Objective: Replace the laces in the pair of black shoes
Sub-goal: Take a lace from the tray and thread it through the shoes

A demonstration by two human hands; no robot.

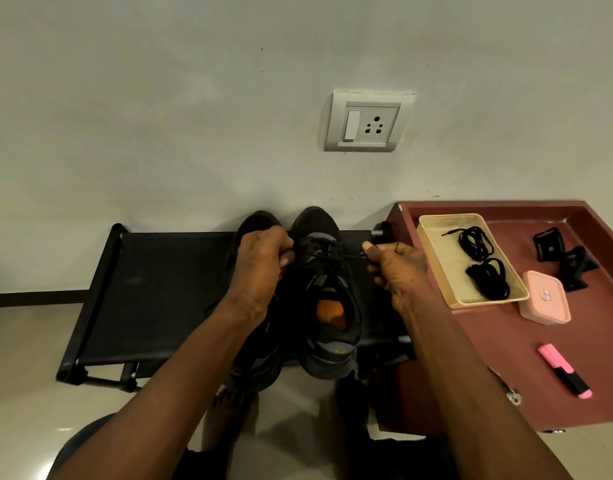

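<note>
Your left hand (260, 271) and right hand (398, 271) each pinch an end of the lace (336, 259) on one black shoe (319, 223), which sits on the rack (152, 289). Two coiled laces (478, 242) lie in the tray (488, 302) — so you're probably early, with both shoes left.

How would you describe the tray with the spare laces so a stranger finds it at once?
Start at the maroon table right of the black fabric rack. At its far left corner lies a shallow cream tray. Unlike the closed pink box beside it, it is open and holds two coiled black laces.
</note>
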